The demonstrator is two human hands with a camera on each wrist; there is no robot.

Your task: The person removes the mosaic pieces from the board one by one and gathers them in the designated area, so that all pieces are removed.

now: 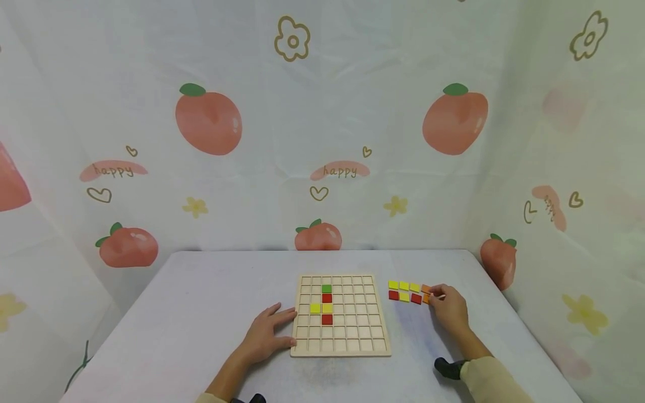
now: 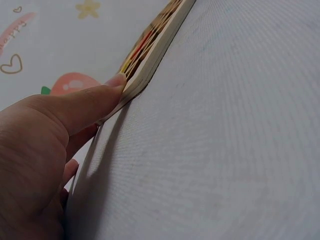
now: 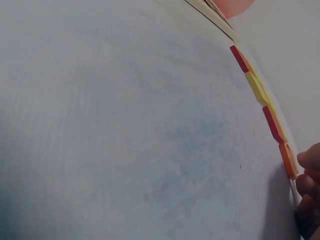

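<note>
A square wooden grid board (image 1: 353, 354) lies on the table. In its cells sit a green tile (image 1: 327, 289), two red tiles, one of them upper (image 1: 327, 298), and two yellow tiles side by side. My left hand (image 1: 262, 337) rests at the board's left edge, fingers spread, with the thumb (image 2: 95, 102) on the near corner. To the right of the board, two short rows hold yellow, red and orange tiles. My right hand (image 1: 449, 308) is at their right end, fingertips bent at the orange tiles (image 3: 287, 160). Whether it pinches one is hidden.
The table (image 1: 211, 302) has a white cloth and meets a printed backdrop (image 1: 272, 212) at its far edge. A red tile (image 1: 393, 295) lies at the loose rows' left end, a short gap from the board. Black straps (image 1: 448, 369) show at the wrists.
</note>
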